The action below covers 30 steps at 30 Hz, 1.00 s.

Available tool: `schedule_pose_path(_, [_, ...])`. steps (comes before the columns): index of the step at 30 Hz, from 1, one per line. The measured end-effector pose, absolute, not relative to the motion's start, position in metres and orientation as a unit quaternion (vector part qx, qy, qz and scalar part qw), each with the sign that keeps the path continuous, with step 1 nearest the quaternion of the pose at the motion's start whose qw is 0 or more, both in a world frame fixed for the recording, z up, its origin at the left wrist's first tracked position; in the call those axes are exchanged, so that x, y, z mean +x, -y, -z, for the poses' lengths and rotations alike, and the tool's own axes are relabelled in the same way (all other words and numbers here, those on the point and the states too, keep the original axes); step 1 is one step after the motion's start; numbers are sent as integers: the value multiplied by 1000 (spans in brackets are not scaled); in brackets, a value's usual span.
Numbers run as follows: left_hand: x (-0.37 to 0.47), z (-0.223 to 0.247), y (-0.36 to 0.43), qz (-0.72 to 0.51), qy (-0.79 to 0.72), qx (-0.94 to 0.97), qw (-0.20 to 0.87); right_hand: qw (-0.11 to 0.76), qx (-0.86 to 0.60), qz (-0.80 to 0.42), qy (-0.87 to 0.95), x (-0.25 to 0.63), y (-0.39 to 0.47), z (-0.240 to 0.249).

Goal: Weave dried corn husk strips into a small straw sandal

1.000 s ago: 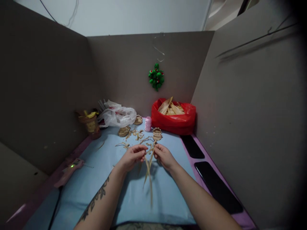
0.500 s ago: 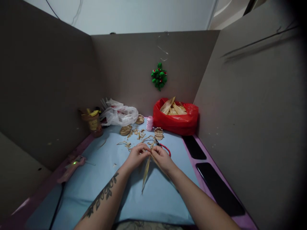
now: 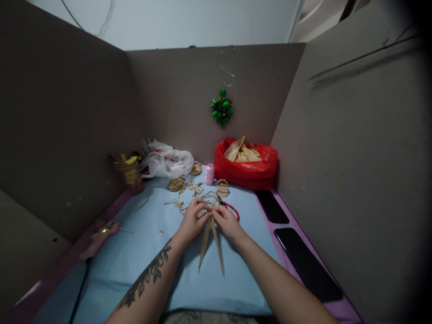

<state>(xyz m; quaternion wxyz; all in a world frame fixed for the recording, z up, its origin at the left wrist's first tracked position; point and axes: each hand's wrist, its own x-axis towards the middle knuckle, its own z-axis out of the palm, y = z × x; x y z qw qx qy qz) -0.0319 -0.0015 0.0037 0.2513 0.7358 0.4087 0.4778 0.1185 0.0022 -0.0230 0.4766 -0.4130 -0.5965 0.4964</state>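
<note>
My left hand [image 3: 195, 218] and my right hand [image 3: 227, 221] meet over the middle of the blue cloth [image 3: 141, 252], fingertips pinched together. Both are closed on a dried husk strip [image 3: 218, 247], whose two pale tails hang down toward me in a narrow V. A twisted husk cord [image 3: 209, 193] curves away behind my fingers; its link to the strip is hidden by them. Just behind my right hand lie red-handled scissors [image 3: 234, 209], partly covered. Small woven husk pieces, one round [image 3: 176, 183] and one flat [image 3: 222, 188], rest farther back among husk scraps [image 3: 195, 188].
At the back stand a red bag [image 3: 246, 173] of dried husks, a pink thread spool [image 3: 209, 174] and a white plastic bag [image 3: 170, 162]. A pot [image 3: 130, 175] and a pink glue gun [image 3: 101, 238] are left. Two black phones [image 3: 307, 265] lie right. Grey panels [image 3: 175, 90] enclose the table.
The second tail of the husk strip, which ran along under my right hand, now hangs free beside the first. My hands stay pinched together in nearly the same place.
</note>
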Motion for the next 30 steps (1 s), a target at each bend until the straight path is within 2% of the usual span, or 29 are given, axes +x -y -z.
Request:
schedule_pose_path(3, [-35, -5, 1, -487, -414, 723, 264, 479, -422, -491, 593, 119, -2, 23])
schedule_pose_path(9, [-36, -1, 1, -466, -423, 652, 422, 482, -430, -483, 591, 122, -5, 25])
schedule_pose_path(15, [-41, -4, 2, -434, -434, 670, 417, 491, -421, -481, 592, 122, -6, 26])
schedule_pose_path(23, [-45, -3, 0, -392, -417, 669, 474, 488, -428, -482, 589, 123, -5, 25])
schedule_pose_path(26, [-44, -2, -2, -398, -422, 678, 451, 495, -423, -476, 592, 122, -3, 24])
schedule_pose_path(30, [-41, -3, -3, -438, -405, 720, 354, 490, -420, -474, 600, 120, 0, 23])
